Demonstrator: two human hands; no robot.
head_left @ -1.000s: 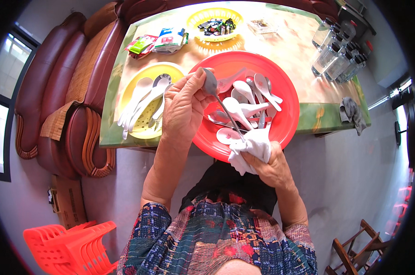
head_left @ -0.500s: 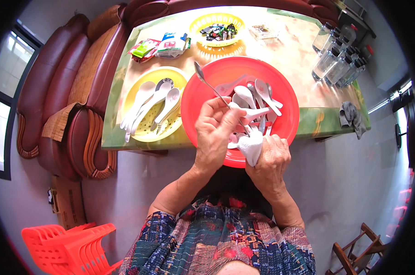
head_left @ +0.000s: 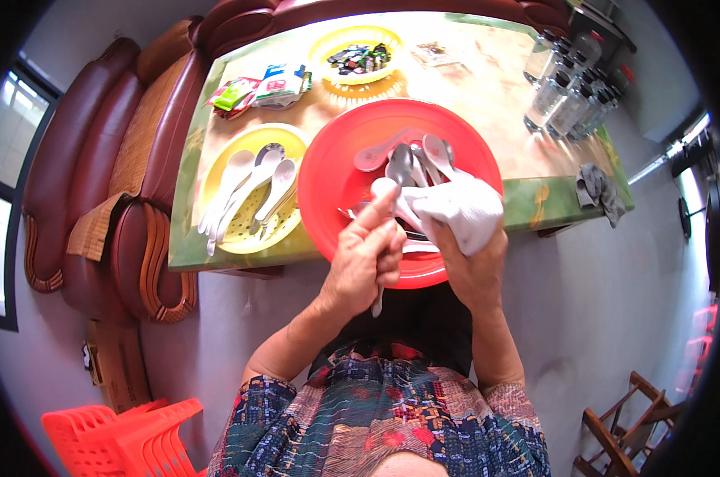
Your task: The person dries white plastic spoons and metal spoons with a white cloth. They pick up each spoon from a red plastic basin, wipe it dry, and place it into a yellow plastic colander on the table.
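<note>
In my left hand (head_left: pixel 366 258) is a thin metal spoon, its handle end (head_left: pixel 377 304) sticking out below my curled fingers. A grey metal spoon bowl (head_left: pixel 402 163) shows just above; whether it belongs to the held spoon I cannot tell. My right hand (head_left: pixel 479 266) grips a bunched white cloth (head_left: pixel 473 208) over the right side of the red basin (head_left: pixel 336 167). White soup spoons (head_left: pixel 435 153) and metal spoons lie inside the basin, partly hidden by my hands and the cloth.
Left of the basin, a yellow basket (head_left: pixel 237 232) holds several white spoons. Farther back are snack packets (head_left: pixel 276 86), a yellow basket of small wrapped items (head_left: pixel 358 33) and a clear pack (head_left: pixel 438 54). Glass bottles (head_left: pixel 547 103) and a grey rag (head_left: pixel 600 191) are at right.
My left hand has turned and lowered, so the spoon's handle now points toward me. My right hand has moved up and right with the cloth, which is spread wider.
</note>
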